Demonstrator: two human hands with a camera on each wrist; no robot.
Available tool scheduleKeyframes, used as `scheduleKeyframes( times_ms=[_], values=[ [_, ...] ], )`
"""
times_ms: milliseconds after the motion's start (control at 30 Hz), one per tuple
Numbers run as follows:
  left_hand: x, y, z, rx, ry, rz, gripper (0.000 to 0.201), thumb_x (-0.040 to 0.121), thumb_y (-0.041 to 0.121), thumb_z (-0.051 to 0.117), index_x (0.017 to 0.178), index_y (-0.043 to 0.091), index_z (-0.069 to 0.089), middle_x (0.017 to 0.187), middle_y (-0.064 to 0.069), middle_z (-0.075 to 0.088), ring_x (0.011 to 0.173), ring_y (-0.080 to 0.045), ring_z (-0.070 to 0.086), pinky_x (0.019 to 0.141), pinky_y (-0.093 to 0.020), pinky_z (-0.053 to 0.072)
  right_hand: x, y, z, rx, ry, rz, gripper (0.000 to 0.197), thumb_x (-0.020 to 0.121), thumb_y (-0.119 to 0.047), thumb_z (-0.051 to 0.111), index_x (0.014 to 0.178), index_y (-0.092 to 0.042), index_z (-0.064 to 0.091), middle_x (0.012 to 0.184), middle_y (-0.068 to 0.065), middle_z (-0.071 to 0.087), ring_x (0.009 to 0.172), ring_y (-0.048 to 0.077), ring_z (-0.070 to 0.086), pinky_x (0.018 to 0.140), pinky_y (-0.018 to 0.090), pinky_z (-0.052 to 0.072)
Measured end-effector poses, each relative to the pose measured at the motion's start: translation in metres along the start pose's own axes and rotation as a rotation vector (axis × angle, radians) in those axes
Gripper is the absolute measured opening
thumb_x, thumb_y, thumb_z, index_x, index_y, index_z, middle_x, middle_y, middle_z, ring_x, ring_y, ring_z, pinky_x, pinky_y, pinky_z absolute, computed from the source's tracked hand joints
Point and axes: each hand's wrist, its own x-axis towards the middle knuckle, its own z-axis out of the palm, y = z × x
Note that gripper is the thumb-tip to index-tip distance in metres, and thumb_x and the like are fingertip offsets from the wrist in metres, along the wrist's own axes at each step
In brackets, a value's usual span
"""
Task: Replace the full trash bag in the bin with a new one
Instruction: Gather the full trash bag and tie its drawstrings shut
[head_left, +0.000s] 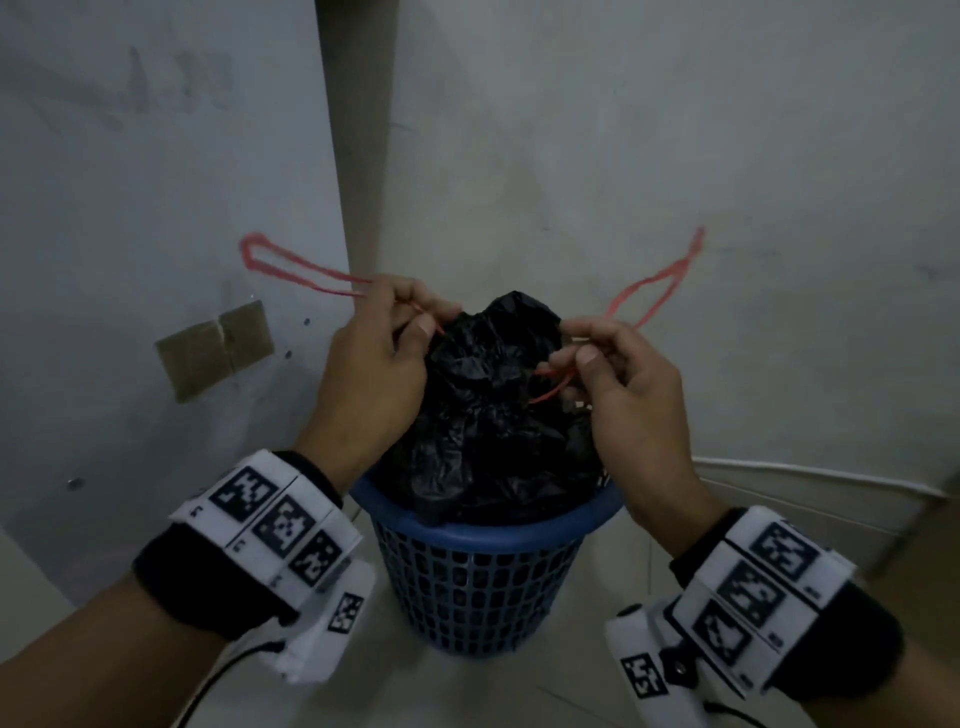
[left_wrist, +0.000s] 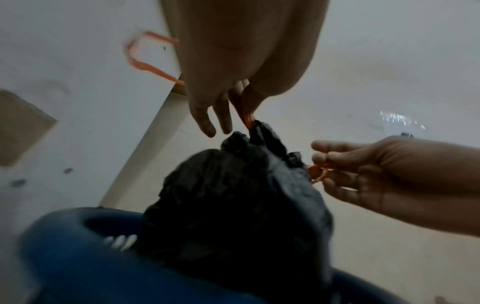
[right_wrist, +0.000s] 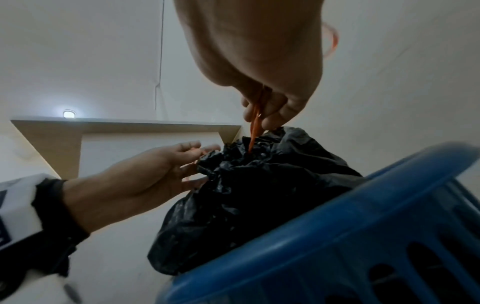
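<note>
A full black trash bag sits gathered at the top in a blue slotted bin on the floor. My left hand pinches the red drawstring at the bag's left side, and its loop trails out to the left. My right hand pinches the other red drawstring on the right, with its loop flung up to the right. In the left wrist view the left hand holds the cord just above the black bag. In the right wrist view the right hand grips the cord over the bag.
The bin stands in a corner between a grey wall and a pale panel with brown tape patches. A cardboard box edge shows at the right. Pale floor tiles surround the bin.
</note>
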Motion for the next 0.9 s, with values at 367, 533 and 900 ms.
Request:
scheduleKeyframes(
  times_ms=[367,533,900],
  values=[
    [0.015,0.019,0.026,-0.413,-0.032,-0.278,0.022,0.099,-0.003,0.033,0.102,0.013,0.019,0.07,-0.002,0.051,0.036,0.0,0.034,0.04,-0.011,0.027,-0.003,-0.01,0.003,-0.058,-0.055,-0.237,0.026,0.101,-0.008,0.044,0.118,-0.026,0.054,0.091,-0.005,0.068,0.084,0.014,0.065,0.074,0.032,0.052],
    [0.006,0.014,0.026,-0.313,-0.352,-0.26,0.029,0.098,0.003,0.046,0.115,0.011,0.023,0.08,0.003,0.065,0.045,0.003,0.046,0.046,-0.009,0.035,0.001,-0.006,0.008,-0.275,-0.129,-0.372,0.028,0.094,-0.008,0.054,0.117,-0.021,0.064,0.107,0.001,0.064,0.104,0.012,0.058,0.091,0.026,0.048],
    [0.005,0.018,0.025,-0.358,-0.601,-0.296,0.052,0.094,-0.009,0.041,0.134,0.023,0.029,0.07,0.006,0.051,0.05,0.003,0.048,0.046,-0.013,0.037,0.007,-0.001,0.009,-0.469,-0.394,-0.494,0.038,0.104,-0.016,0.038,0.14,-0.024,0.047,0.112,-0.006,0.066,0.096,0.015,0.063,0.083,0.043,0.049]
  ],
)
